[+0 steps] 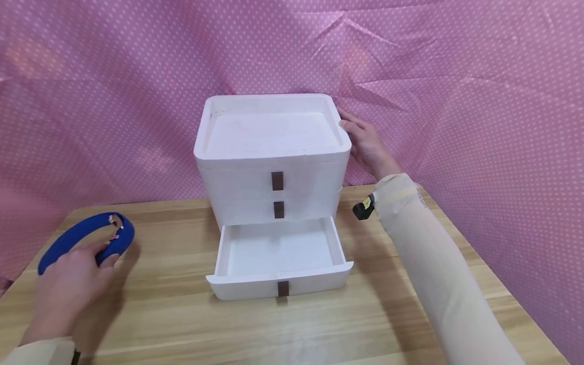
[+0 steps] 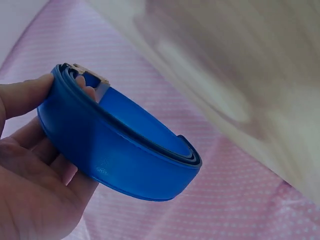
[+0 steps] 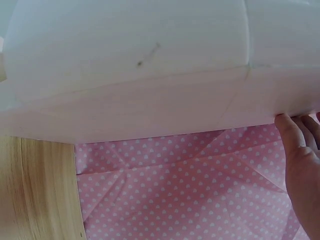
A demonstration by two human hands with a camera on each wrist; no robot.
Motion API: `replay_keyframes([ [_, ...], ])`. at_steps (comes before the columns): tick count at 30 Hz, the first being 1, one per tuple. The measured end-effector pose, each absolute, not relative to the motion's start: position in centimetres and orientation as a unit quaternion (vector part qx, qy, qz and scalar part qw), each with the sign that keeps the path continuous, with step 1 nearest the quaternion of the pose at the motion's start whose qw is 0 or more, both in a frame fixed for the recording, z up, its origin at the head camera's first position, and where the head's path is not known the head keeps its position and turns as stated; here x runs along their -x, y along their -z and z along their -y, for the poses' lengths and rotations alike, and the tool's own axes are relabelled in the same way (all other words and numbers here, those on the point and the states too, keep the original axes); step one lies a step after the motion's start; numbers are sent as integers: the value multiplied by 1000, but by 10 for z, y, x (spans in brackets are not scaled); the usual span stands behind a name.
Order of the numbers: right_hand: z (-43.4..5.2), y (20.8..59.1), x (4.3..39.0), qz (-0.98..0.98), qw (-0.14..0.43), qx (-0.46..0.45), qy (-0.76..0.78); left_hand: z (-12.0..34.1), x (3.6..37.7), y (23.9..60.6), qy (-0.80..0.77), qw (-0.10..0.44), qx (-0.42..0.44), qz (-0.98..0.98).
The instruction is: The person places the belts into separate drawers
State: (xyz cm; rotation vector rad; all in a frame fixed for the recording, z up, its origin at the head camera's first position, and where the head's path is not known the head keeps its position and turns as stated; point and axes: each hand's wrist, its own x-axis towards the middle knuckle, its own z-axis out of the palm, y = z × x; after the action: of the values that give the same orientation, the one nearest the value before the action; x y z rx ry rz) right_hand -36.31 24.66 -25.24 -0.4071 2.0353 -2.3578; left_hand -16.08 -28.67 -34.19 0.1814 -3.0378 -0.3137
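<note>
A blue belt [image 1: 75, 234], coiled into a loop with a metallic buckle [image 2: 89, 74], is gripped by my left hand [image 1: 75, 276] at the left of the table. In the left wrist view the thumb presses one face of the coil and the fingers curl in from below. My right hand [image 1: 366, 144] rests against the upper right side of a white drawer unit [image 1: 272, 177], fingers reaching along its side wall. The unit's bottom drawer [image 1: 280, 248] is pulled out, with only its bare floor showing; the two drawers above it are closed.
The wooden table [image 1: 169, 314] carries the unit near its back edge. A pink dotted cloth [image 1: 150, 101] hangs behind and at the right side. A shallow rimmed tray top [image 1: 274, 134] caps the unit. Brown tabs [image 1: 283, 288] mark the drawer fronts.
</note>
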Motion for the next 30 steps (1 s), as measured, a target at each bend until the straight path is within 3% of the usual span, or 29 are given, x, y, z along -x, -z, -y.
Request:
replay_keyframes([
  [20,-248,253,363,-661,1,122,740,240,145,328,209,234,145,938],
  [30,-248,254,361,-655,5,141,743,210,133,314,267,221,250,904],
])
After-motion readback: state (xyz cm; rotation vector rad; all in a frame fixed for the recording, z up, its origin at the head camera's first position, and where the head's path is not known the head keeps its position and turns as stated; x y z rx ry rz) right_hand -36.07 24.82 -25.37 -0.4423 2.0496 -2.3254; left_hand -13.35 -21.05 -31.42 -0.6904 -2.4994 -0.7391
